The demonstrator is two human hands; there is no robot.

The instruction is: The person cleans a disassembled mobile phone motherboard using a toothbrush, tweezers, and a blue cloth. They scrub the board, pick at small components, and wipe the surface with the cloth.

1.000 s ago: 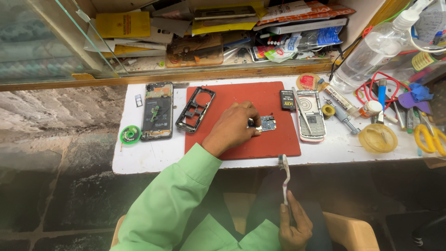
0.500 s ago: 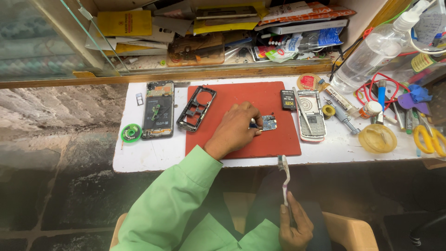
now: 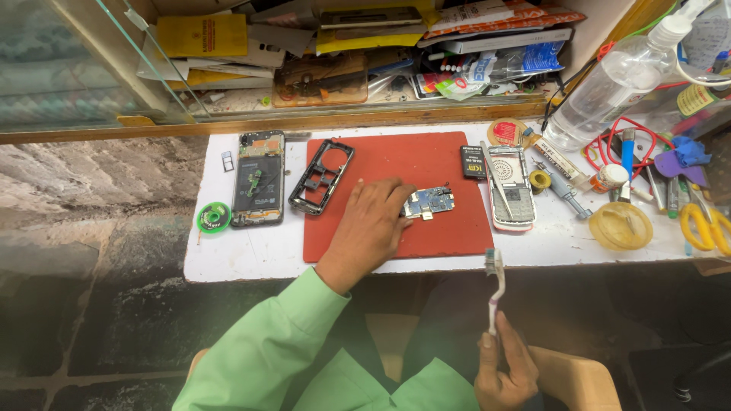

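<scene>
Two hands (image 3: 371,228), one toothbrush (image 3: 495,285), one circuit board (image 3: 429,202), one red mat (image 3: 426,164), one spray bottle (image 3: 609,84), one yellow-handled scissors (image 3: 704,228)
</scene>
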